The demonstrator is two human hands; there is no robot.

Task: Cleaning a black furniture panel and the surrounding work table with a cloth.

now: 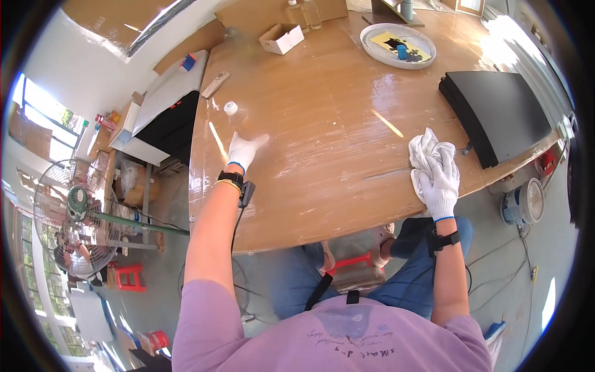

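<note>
My left hand (244,150), in a white knit glove, is over the left part of the brown table (310,180). Its thumb stretches out to the right, and the hand appears open. Just beyond its fingers stands a clear bottle with a white cap (230,108); whether the fingers touch it I cannot tell. At the table's near right side, my right hand (442,187), gloved the same way, grips a crumpled white cloth (424,152), which bunches out past the fingers. To the right of the cloth sits a stack of curved black panels (499,111).
At the back right, a round white tray (370,51) holds a yellow sheet with black smears and a blue object. A small white box (284,41) and clear bottles (312,15) stand at the back. A standing fan (77,204) is left, a white bucket (524,203) right.
</note>
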